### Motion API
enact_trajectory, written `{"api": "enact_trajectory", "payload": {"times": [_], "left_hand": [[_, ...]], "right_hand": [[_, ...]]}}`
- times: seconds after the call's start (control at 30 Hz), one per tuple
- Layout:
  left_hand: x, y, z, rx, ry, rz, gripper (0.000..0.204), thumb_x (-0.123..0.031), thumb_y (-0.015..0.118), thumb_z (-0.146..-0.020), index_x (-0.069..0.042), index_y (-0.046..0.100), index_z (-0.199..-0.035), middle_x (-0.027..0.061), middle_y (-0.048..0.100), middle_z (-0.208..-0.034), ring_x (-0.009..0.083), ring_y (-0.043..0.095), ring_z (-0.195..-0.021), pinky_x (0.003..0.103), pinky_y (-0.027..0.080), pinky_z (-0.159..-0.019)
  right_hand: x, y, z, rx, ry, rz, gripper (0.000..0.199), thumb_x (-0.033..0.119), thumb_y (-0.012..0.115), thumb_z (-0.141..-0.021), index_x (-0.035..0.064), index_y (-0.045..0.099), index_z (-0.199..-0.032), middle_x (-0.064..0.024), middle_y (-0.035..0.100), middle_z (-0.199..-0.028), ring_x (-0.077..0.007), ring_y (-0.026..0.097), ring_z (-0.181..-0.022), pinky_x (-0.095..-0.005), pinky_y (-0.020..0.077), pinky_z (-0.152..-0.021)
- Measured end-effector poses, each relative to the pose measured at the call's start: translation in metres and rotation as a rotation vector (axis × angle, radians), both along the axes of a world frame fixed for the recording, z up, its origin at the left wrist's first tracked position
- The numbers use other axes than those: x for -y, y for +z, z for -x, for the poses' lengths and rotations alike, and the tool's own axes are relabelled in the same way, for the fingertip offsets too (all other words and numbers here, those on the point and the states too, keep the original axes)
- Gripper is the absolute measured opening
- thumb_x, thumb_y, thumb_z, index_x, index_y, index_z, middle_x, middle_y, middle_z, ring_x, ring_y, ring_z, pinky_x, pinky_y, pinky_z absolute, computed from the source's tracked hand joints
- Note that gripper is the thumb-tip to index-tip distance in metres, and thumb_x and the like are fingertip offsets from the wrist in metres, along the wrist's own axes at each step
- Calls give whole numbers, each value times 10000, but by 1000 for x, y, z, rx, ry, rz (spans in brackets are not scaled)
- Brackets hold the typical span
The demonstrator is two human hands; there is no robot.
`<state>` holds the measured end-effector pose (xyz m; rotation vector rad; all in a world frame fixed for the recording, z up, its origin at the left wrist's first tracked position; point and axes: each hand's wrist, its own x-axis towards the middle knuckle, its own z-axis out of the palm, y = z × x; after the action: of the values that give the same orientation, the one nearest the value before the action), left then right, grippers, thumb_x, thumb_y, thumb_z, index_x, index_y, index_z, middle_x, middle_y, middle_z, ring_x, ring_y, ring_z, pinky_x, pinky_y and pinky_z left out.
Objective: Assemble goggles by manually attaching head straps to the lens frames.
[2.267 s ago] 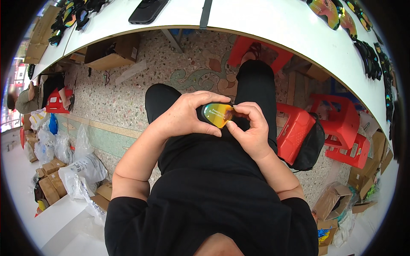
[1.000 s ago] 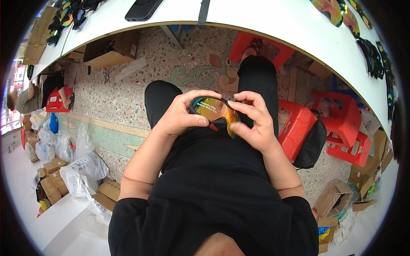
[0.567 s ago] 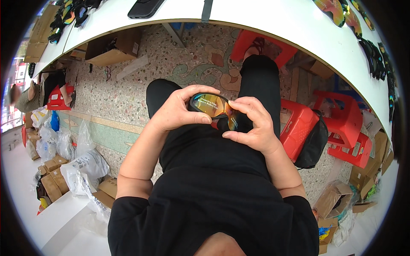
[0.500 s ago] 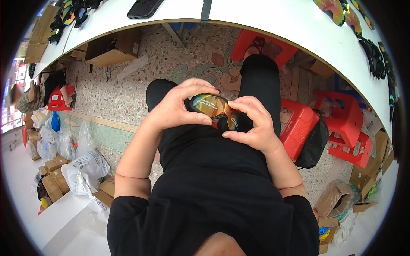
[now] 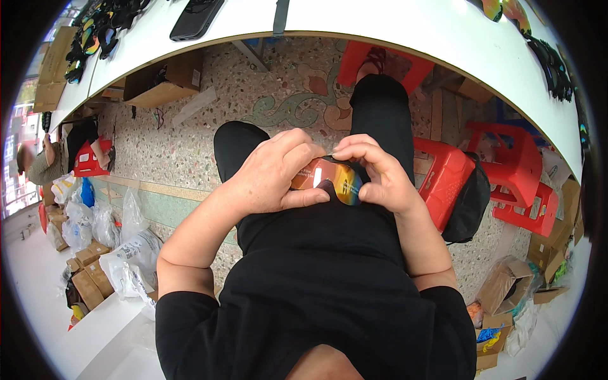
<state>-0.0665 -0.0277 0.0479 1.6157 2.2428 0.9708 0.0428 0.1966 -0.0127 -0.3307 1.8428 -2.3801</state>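
Pinching the mirrored goggles (image 5: 339, 175) at opposite ends above the lap (image 5: 342, 221), left hand (image 5: 272, 172) and right hand (image 5: 385, 180) are sharing the hold, though a slipping grip could be smudging that shiny front.

1. Bright, mostly even light; the far-left background (image 5: 26, 104) washes out.
2. Pale glare streaks the mirrored goggles (image 5: 348, 183).
3. Shade darkens the cardboard box (image 5: 152, 93) under the white tabletop (image 5: 380, 20).
4. Fisheye distortion curves the tabletop's edge; black vignetting fills the corners.
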Motion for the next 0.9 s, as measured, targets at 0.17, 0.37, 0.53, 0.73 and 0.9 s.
{"api": "enact_trajectory", "payload": {"times": [0.17, 0.37, 0.53, 0.73, 0.9], "left_hand": [[-1, 1, -2, 6, 24, -15, 502, -385, 785, -764, -56, 604, -1097, 114, 565, -966, 319, 597, -863, 400, 506, -735], [11, -9, -1, 15, 107, -68, 465, -334, 750, -791, -34, 589, -1107, 129, 558, -942, 321, 588, -832, 390, 503, -724], [18, -18, -4, 116, 137, -116, 435, -303, 708, -826, -6, 579, -1115, 144, 558, -939, 311, 580, -817, 379, 498, -729], [14, -22, -14, 78, 270, -149, 483, -397, 555, -909, 34, 579, -1126, 158, 571, -947, 309, 555, -844, 380, 460, -769], [20, -28, -16, 99, 305, -171, 407, -320, 603, -886, 24, 585, -1105, 156, 577, -948, 321, 566, -853, 385, 474, -773]], "right_hand": [[6, -2, 3, 195, 71, 300, 707, 572, 654, -874, -15, 540, -1250, -103, 542, -1186, -192, 512, -1170, -326, 378, -1036], [-5, -11, -6, 318, 82, 441, 701, 543, 661, -875, -22, 503, -1257, -101, 571, -1167, -183, 546, -1109, -311, 418, -975], [2, -10, -25, 287, 28, 584, 602, 458, 647, -923, -21, 520, -1265, -74, 580, -1178, -139, 552, -1076, -298, 426, -956], [11, -9, -21, 303, -34, 708, 524, 375, 625, -955, -5, 483, -1287, -106, 590, -1203, -192, 588, -1126, -362, 449, -994], [19, -3, -26, 370, -2, 894, 446, 328, 599, -974, 10, 487, -1267, -132, 622, -1192, -219, 612, -1113, -413, 476, -990]]}}
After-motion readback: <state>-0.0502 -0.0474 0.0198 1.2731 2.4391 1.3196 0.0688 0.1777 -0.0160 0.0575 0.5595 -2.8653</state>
